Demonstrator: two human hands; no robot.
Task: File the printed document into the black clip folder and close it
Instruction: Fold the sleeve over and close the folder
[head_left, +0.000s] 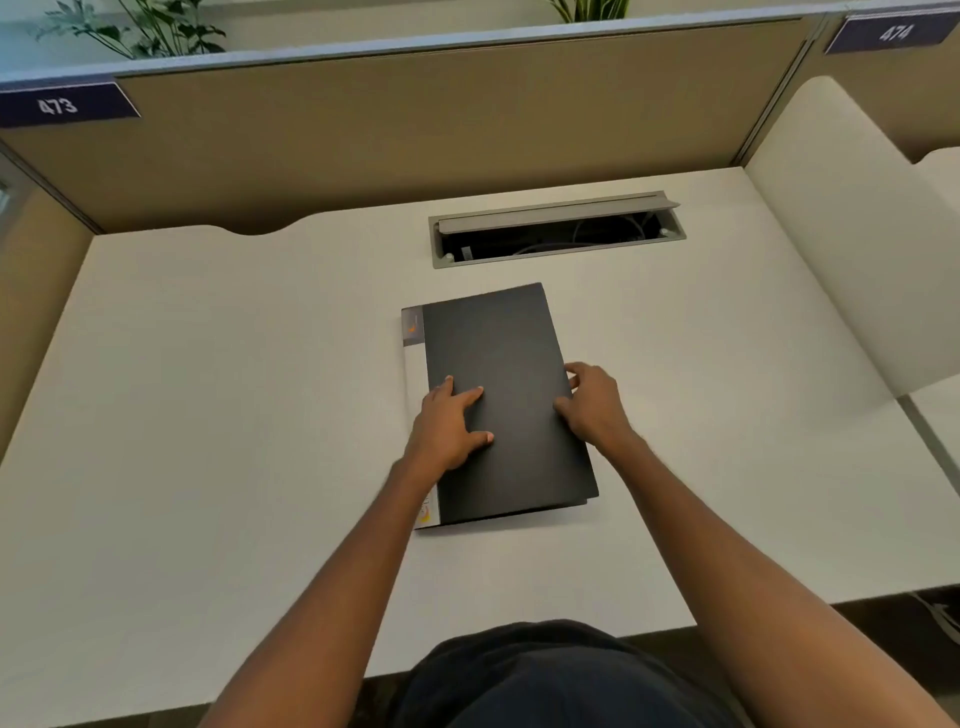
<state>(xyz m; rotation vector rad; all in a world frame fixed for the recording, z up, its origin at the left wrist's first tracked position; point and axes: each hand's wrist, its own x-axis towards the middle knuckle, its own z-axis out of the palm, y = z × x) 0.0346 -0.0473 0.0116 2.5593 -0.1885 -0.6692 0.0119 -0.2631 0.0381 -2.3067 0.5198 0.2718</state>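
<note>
The black clip folder (498, 358) lies flat and closed on the white desk (208, 415), its pale spine strip with a grey label along the left edge. My left hand (449, 423) rests palm down on the cover near the spine, fingers spread. My right hand (595, 402) sits at the folder's right edge, fingers curled over that edge. No printed document shows outside the folder; whether it is inside is hidden by the cover.
An open cable tray (556, 234) with wires sits in the desk behind the folder. Tan partition walls (415, 119) bound the back and left, labelled 473 and 474. A white divider (841, 234) stands on the right. Plants show beyond the partition.
</note>
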